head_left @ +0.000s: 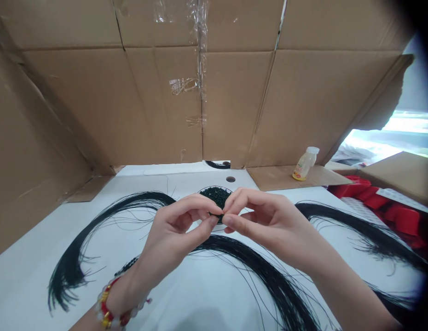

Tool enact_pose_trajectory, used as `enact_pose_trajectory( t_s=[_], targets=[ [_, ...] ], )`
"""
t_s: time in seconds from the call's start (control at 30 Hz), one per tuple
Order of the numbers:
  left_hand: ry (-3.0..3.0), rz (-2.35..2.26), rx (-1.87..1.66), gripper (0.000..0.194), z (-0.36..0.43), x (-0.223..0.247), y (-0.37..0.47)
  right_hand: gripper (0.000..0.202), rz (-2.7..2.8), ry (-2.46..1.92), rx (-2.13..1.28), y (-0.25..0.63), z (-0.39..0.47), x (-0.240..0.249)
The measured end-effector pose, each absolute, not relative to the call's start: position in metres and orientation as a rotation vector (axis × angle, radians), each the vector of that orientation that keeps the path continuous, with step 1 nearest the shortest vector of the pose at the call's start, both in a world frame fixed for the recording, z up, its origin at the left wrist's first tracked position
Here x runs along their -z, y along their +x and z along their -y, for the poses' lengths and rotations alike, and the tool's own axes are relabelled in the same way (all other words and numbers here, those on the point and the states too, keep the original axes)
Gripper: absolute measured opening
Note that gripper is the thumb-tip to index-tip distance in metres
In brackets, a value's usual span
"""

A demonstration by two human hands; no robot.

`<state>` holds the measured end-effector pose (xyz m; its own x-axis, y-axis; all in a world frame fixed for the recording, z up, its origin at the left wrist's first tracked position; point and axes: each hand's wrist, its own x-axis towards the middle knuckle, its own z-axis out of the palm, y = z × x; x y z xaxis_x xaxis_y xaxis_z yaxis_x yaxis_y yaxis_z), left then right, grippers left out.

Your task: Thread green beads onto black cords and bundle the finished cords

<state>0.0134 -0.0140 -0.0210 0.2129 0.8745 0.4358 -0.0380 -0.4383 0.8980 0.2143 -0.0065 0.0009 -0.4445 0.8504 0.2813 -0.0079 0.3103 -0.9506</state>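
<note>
My left hand (181, 230) and my right hand (265, 220) meet fingertip to fingertip near the middle of the view. Both pinch a small dark piece (219, 215), too small to make out in detail. Just behind the fingers lies a round heap of small dark green pieces (216, 194). A bundle of long black strands (248, 255) curves below my hands towards the bottom right. Another black bundle (84, 234) arcs on the left, and a third (352, 218) runs behind my right forearm.
Cardboard walls (159, 110) enclose the white table (186, 294) at the back and left. A small bottle with a white cap (305, 164) stands on a cardboard flap at the back right. Red items (403, 218) fill a box at the far right.
</note>
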Motion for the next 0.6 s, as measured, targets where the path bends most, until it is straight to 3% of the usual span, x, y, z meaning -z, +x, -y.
enact_pose_trajectory(
  t_s=[0.37, 0.6],
  targets=[
    [1.690, -0.948, -1.326, 0.019, 0.015, 0.017, 0.010, 0.019, 1.700, -0.829, -1.186, 0.212, 0.005, 0.002],
    [1.631, -1.021, -1.236, 0.006, 0.012, 0.010, 0.007, 0.017, 1.768, -0.891, -1.021, 0.212, 0.008, -0.002]
  ],
)
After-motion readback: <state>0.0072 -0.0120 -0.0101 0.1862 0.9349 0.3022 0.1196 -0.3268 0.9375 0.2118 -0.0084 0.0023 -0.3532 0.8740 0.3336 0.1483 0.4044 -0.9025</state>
